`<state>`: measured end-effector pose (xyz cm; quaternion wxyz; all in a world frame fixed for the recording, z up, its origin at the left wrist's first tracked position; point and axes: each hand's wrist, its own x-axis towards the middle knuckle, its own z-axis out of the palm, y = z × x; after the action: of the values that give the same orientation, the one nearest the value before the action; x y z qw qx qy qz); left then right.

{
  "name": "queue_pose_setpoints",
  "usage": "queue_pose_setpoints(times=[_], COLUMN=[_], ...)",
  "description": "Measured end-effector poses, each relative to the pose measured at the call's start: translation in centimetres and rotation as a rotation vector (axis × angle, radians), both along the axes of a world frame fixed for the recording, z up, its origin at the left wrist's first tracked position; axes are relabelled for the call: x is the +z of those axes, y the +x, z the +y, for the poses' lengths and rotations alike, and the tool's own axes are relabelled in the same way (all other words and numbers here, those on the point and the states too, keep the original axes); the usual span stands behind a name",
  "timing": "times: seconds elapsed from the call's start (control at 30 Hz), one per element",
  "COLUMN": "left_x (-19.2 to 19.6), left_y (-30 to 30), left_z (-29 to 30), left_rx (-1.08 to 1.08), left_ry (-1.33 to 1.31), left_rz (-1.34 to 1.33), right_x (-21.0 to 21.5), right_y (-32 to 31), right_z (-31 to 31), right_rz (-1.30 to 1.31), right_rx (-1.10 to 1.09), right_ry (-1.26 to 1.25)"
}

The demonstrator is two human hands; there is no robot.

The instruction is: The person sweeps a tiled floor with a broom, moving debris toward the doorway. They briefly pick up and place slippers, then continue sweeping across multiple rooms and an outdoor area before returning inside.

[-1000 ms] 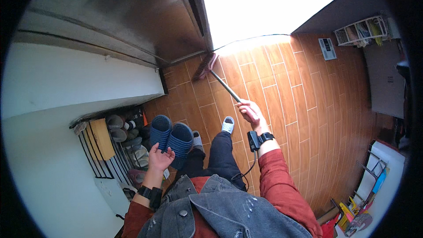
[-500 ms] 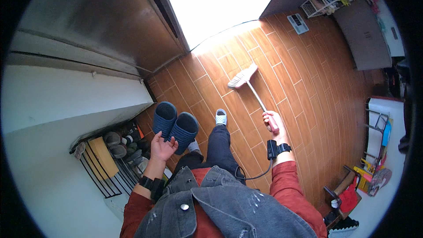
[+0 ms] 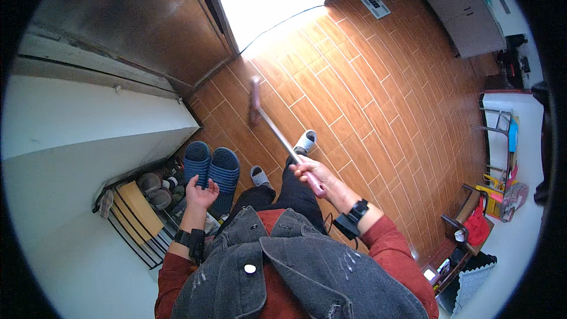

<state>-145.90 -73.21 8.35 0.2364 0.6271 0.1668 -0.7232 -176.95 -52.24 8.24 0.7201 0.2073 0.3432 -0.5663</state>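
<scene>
Before me, wood-coloured tiles (image 3: 369,112) ran in from the bright doorway (image 3: 274,0), a brown panel (image 3: 136,26) at its left. The right hand (image 3: 314,177) gripped the broom (image 3: 276,132), head toward the doorway; the left hand (image 3: 201,196), palm up, held blue slippers (image 3: 224,176) farther from it.

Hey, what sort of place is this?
It looks like a home entryway: there is a bright doorway ahead, a rack with what look like shoes at the left, and a pair of blue slippers.
</scene>
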Motion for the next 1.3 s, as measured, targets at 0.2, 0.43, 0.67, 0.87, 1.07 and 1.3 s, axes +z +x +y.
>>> queue_pose_setpoints(times=[0.2,0.43,0.67,0.87,1.07,1.3], left_x=[0.1,0.2,0.8,2.6,4.8,5.9], left_y=[-3.1,-8.8,-15.8,-23.6,-30.9,-37.2], left_z=[-1.1,-2.0,-1.4,-1.2,-3.4,-8.1], left_rx=[-0.158,-0.214,-0.198,-0.139,-0.183,-0.194], left_ry=[-0.021,-0.040,-0.028,-0.047,-0.138,-0.172], left_rz=[0.031,0.141,0.149,0.149,0.319,0.316], right_x=[-6.9,-5.5,-3.8,-3.5,0.0,-3.2], right_y=[1.9,-8.5,-24.0,-28.1,-30.2,-31.3], right_z=[-3.1,8.1,14.1,7.7,4.0,-9.6], right_rz=[-0.306,-0.221,0.168,0.546,0.487,-0.075], right_rx=[0.012,-0.218,-0.311,0.076,0.104,0.165], right_ry=[0.086,0.087,0.312,0.641,0.287,0.092])
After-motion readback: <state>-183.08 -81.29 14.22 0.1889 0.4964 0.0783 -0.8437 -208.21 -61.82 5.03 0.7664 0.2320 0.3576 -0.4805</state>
